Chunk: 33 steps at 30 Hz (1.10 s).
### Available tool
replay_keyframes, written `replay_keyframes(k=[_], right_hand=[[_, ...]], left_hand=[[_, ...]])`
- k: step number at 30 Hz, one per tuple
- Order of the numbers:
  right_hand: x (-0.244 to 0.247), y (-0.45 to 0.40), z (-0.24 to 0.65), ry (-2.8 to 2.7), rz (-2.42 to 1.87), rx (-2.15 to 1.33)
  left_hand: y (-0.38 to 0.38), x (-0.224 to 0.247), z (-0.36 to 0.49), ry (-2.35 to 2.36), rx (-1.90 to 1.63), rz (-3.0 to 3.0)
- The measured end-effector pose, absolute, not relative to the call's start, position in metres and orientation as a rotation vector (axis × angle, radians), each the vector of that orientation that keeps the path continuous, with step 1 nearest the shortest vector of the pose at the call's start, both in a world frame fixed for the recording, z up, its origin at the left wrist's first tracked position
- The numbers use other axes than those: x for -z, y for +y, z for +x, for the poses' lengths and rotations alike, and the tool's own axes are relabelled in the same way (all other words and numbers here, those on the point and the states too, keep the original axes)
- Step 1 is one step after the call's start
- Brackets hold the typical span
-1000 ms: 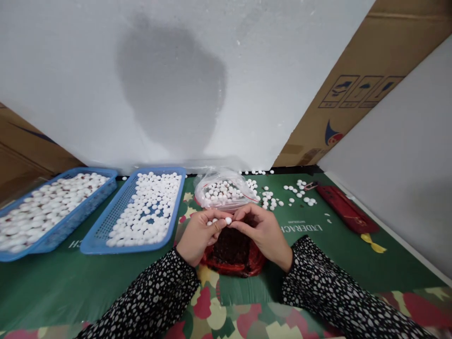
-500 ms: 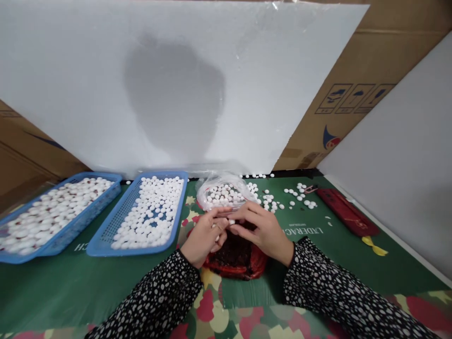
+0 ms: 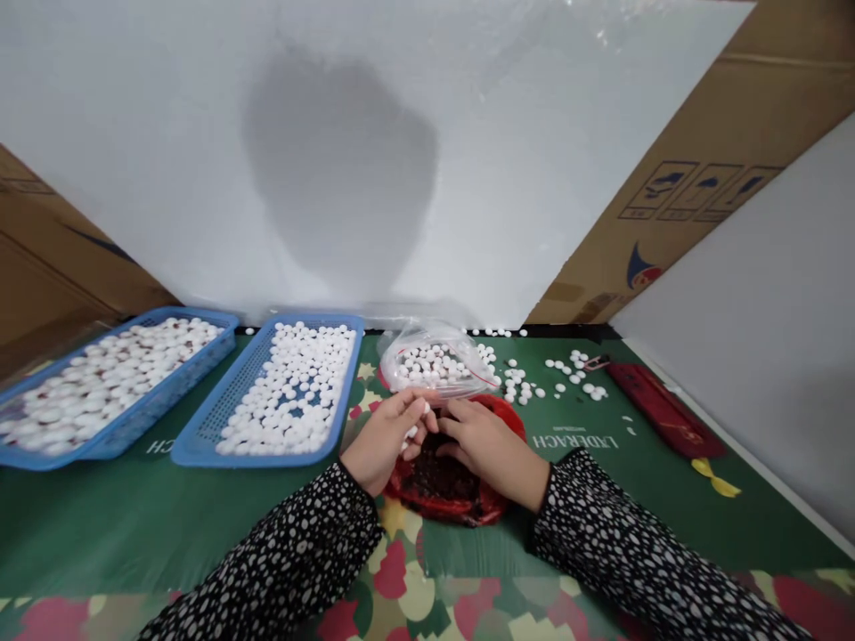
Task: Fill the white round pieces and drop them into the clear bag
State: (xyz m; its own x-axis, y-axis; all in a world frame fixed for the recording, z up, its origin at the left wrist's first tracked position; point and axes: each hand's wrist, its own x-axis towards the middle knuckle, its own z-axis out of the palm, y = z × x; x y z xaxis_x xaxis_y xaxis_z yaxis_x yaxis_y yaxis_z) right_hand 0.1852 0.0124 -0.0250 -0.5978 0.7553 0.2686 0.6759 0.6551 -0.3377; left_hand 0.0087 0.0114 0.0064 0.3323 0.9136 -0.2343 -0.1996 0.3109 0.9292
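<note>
My left hand (image 3: 387, 434) is closed around several small white round pieces (image 3: 410, 434); one shows at its fingertips. Beside it, my right hand (image 3: 491, 445) reaches over a red plastic bag (image 3: 511, 418) lying open and filled with a dark brown, sticky-looking mass (image 3: 437, 476). The right fingers are bent in at the mass, and whatever is between their tips is hidden. Just behind both hands lies a clear plastic bag (image 3: 471, 349) holding many more white pieces (image 3: 434, 363).
Two blue baskets, one in the middle left (image 3: 191, 454) and one at the far left (image 3: 153, 387), hold white pieces, some with brown marks. Loose white pieces (image 3: 517, 387) lie right of the clear bag. A dark red pouch (image 3: 664, 409) rests at the right. A white board (image 3: 500, 178) stands behind.
My right hand has moved from the left fingertips down toward the dark mass in the red bag. A white piece that was between the hands now shows at the left fingertips. The view has shifted slightly.
</note>
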Motion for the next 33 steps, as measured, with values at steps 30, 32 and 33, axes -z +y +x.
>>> replay_keyframes(k=[30,32,33], right_hand=[[-0.008,0.005,0.189,-1.408,-0.891,-1.355],[-0.009,0.005,0.188,-1.467,-0.936,-1.256],[-0.009,0.005,0.189,-1.51,-0.956,-1.195]], left_hand=[[0.017,-0.003,0.008,0.86,-0.973,0.856],[0.017,-0.003,0.009,0.864,-0.973,0.862],[0.016,-0.003,0.01,0.861,-0.971,0.864]])
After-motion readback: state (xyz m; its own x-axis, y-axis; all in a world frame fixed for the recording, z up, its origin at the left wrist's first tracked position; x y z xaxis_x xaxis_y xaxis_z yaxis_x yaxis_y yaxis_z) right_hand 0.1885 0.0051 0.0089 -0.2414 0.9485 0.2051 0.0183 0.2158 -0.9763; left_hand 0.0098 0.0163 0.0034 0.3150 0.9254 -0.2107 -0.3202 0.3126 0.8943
